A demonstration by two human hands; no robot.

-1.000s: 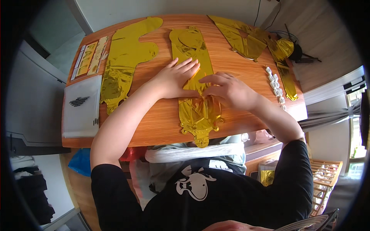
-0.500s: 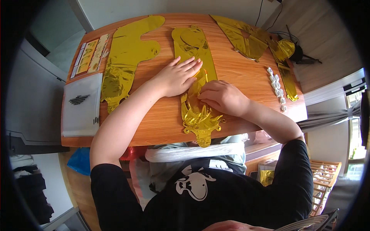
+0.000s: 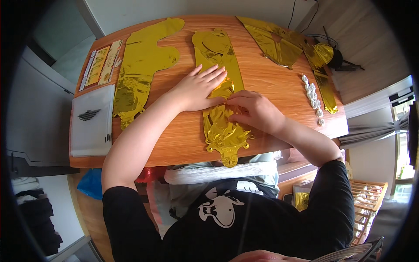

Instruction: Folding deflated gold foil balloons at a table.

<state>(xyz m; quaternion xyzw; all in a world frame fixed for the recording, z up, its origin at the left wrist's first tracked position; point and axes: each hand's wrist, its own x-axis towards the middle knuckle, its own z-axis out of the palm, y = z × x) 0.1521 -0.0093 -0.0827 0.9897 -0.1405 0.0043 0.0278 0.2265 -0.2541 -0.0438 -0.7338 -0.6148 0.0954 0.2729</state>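
The fingers of the left hand [image 3: 198,89] are spread flat, pressing on the gold foil balloon [image 3: 220,94] in the middle of the wooden table [image 3: 270,83]. Just beside it, the right hand [image 3: 253,111] curls its fingers and pinches the same balloon. Small white clips [image 3: 313,98] lie further right.

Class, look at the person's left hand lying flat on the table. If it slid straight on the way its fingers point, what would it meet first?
The left hand points up-right, fingertips already on the long flat gold foil balloon. It would probably slide along this foil first, then reach bare wooden table.
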